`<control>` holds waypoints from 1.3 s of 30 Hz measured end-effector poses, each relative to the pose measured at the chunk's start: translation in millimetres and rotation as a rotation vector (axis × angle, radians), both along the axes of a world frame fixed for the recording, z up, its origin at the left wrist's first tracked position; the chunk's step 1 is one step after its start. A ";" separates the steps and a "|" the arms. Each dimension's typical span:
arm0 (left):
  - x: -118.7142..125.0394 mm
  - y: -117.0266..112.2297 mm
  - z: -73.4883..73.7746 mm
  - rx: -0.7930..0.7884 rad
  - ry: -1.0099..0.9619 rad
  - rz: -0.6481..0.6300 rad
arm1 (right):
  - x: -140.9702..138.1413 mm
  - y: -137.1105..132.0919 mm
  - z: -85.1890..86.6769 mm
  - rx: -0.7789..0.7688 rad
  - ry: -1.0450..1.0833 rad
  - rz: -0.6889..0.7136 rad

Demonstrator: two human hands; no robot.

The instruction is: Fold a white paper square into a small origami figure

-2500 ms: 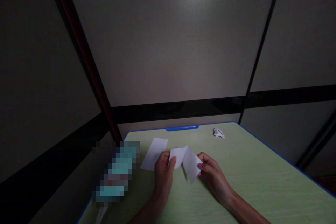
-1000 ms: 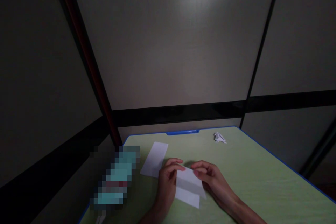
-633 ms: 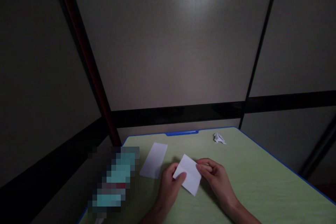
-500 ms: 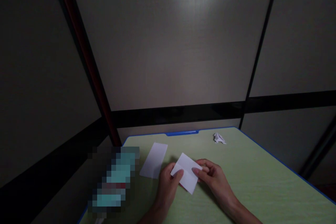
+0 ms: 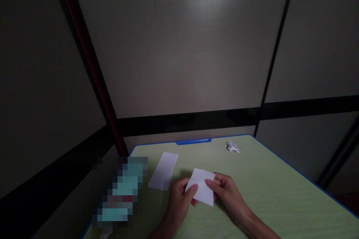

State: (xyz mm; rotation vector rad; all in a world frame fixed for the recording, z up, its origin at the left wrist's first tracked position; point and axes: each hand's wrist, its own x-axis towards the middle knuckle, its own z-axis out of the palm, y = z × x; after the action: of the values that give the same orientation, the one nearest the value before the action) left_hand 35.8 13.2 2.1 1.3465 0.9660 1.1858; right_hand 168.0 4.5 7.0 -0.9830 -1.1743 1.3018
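A small white square of paper (image 5: 202,185), with faint creases, is held up over the table between both hands. My left hand (image 5: 181,196) pinches its left edge, thumb on top and fingers underneath. On the right side, my right hand (image 5: 226,190) grips the paper the same way, its thumb lying on the face. The fingertips behind the sheet are mostly hidden. Left of my hands a white rectangular sheet of paper (image 5: 163,171) lies flat. A folded white paper figure (image 5: 232,146) sits toward the back right.
The pale green table (image 5: 275,190) has a blue rim and a blue tray-like piece (image 5: 193,142) at its far edge. A pixelated, blurred-out teal object (image 5: 123,190) is at the left edge. Panelled walls (image 5: 190,44) stand close behind and to the left.
The paper square has turned in my hands from a diamond-like tilt to a straighter position. Both hands keep their hold on it. The view has shifted very slightly.
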 end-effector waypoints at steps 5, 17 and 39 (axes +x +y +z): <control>3.9 -5.4 2.6 -0.011 0.027 0.002 | -0.2 2.7 -6.7 0.052 -0.023 0.070; 1.6 -7.9 5.6 0.122 0.091 -0.207 | 1.1 2.5 -2.9 0.012 0.056 0.044; 1.9 -12.6 9.3 0.189 0.228 -0.158 | 0.7 1.3 -1.0 -0.037 0.186 -0.027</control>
State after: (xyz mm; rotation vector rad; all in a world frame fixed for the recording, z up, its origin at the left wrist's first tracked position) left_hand 37.8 0.7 11.4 1.7059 0.9040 1.0391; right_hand 168.7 5.8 6.0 -0.8807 -0.9948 1.3662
